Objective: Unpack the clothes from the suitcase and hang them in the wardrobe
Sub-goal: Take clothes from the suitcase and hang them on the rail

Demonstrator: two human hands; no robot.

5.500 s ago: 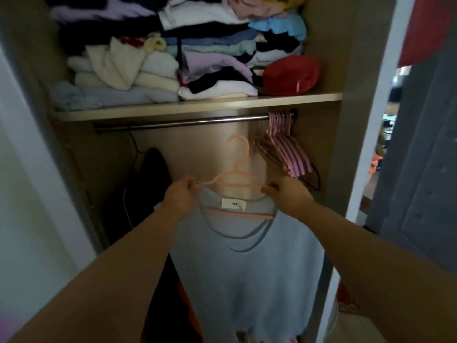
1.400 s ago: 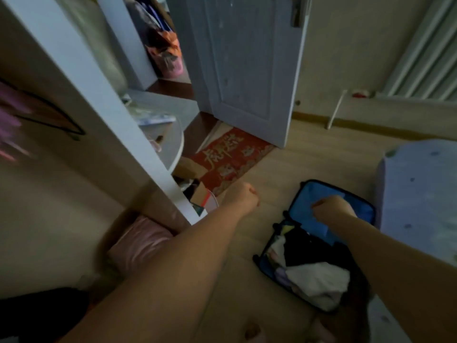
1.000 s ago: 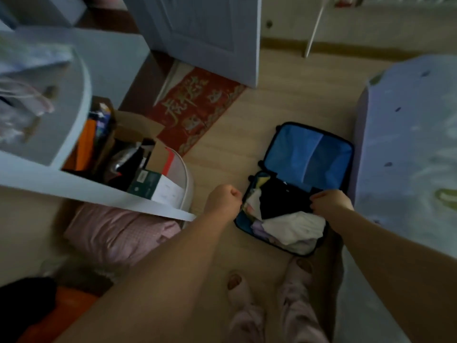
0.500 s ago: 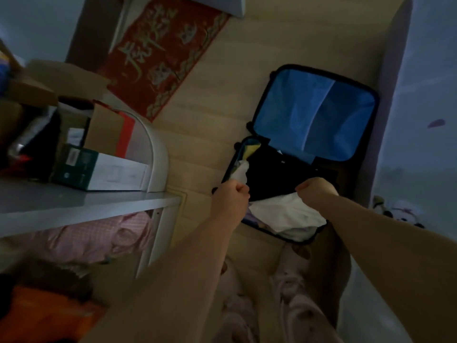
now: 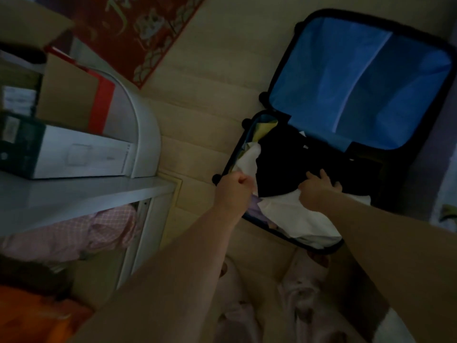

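The left hand (image 5: 233, 188) is curled into a fist at the near left edge of the open suitcase (image 5: 269, 102), and seems to pinch the lower corner of a white garment (image 5: 248, 158) that runs up along that side; the light is dim, so whether cloth is truly caught in the fist is hard to tell. The right hand (image 5: 317, 191) lies spread, fingers loose, on a black garment (image 5: 296, 167) in the middle of the case, its heel on a second piece of white cloth (image 5: 304, 219) heaped at the near end. It grips nothing.

All of this is soft, light fabric that will sag and trail once lifted, so a single pinched corner would drag neighbouring pieces along. Better holds are probably the shoulders or collar, one hand at each, so the piece hangs flat for a hanger.

The black garment is crumpled rather than folded, and spreads roughly across the width of the case with no clear long axis. The white strip at the left runs lengthwise along the case wall, away from the person. The suitcase lies on the wooden floor (image 5: 210, 78), long axis running away and to the right, its blue-lined lid (image 5: 366, 78) open at the far end. To the left stands a white shelf (image 5: 81, 194) with boxes; a red mat (image 5: 138, 33) lies beyond.
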